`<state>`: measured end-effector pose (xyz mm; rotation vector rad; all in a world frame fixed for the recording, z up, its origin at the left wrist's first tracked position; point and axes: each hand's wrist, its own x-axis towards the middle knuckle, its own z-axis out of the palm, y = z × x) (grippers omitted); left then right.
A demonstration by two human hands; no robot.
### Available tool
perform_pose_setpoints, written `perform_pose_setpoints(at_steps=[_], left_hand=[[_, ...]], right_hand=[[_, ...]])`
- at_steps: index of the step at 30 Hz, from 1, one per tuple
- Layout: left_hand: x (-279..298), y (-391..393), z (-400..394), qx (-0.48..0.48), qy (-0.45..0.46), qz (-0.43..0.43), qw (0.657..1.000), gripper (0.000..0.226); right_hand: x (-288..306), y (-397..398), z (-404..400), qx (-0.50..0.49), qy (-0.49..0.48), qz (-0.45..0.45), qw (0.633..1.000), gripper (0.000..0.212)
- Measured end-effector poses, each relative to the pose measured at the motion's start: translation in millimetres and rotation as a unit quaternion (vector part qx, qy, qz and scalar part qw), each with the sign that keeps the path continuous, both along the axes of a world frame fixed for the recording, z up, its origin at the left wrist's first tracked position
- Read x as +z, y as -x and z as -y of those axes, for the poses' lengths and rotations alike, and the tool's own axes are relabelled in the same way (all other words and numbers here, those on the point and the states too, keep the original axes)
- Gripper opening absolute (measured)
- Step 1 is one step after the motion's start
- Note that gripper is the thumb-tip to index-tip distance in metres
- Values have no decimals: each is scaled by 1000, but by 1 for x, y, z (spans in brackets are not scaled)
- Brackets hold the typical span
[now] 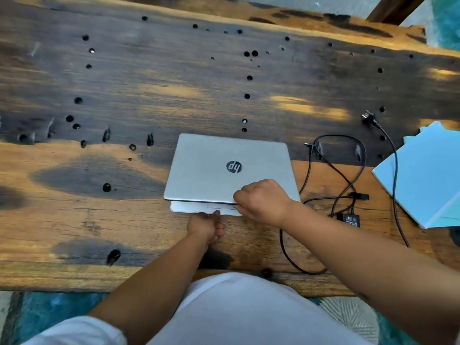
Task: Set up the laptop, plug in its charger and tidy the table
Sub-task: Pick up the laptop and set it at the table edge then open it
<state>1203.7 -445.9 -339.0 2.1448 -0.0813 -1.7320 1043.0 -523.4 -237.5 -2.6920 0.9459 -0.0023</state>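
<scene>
So I was at the lid-opening step. The silver HP laptop (231, 170) sat flat on the wooden surface (99, 220), near the front edge and right in front of me, logo facing up, lid only cracked a sliver. My right hand (261, 201) was pinched on the front edge of the lid, thumb under and fingers curled over the top, starting to lift. My left hand (205, 227) was a loose fist with the thumb pressed against the front lip of the base, holding it down so the whole thing didn't tip up with the lid.

The charger (351, 219) wasn't connected to anything yet. Its black brick lay just to the right of the laptop, cable (336, 170) looped messily around it, the barrel tip (307, 144) lying loose near the laptop's back right corner and the wall plug (368, 118) further back on the surface. A stack of light blue booklets (428, 175) sat at the far right with the cable running across it.

My read on what came next: swing the lid up smoothly while keeping the base pinned, then pick out the barrel tip and find the port. Couldn't see which side that's on from here. The cable tangle and the booklets looked like the tidying part.
</scene>
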Motion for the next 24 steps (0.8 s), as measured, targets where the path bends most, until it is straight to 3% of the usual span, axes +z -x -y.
perform_pose_setpoints(at_steps=[12, 24], left_hand=[[-6, -2, 3, -88, 7, 46, 995, 38], [-9, -6, 7, -99, -24, 33, 994, 36]], right_hand=[[78, -7, 131, -159, 56, -24, 985, 19], [58, -26, 247, -311, 24, -26, 950, 18]])
